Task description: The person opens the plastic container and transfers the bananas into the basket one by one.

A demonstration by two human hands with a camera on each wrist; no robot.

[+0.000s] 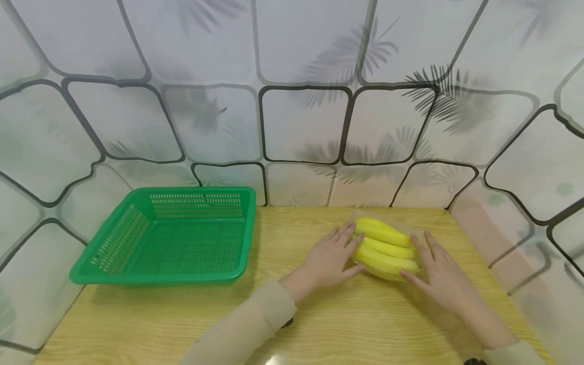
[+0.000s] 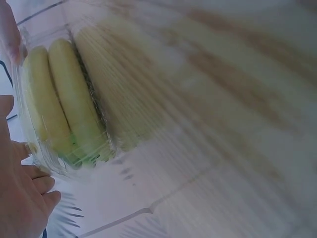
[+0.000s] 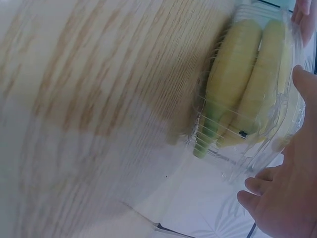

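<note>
A clear plastic box of yellow bananas (image 1: 385, 248) sits on the wooden table, right of centre in the head view. My left hand (image 1: 330, 258) is at its left end, fingers spread and fairly straight, fingertips touching the plastic. At the opposite end is my right hand (image 1: 444, 276), thumb toward the near corner and fingers stretched toward the far one. The left wrist view shows the bananas (image 2: 74, 94) through the transparent wall, beside the left hand (image 2: 22, 193). In the right wrist view some right hand (image 3: 287, 193) fingertips stand apart from the box (image 3: 233, 84).
A green plastic basket (image 1: 161, 282) with slotted walls stands on the left of the table, nothing inside it. The wood-grain tabletop (image 1: 337, 324) runs back to a wall (image 1: 301, 126) patterned with stones and leaves. Another wall closes the right side.
</note>
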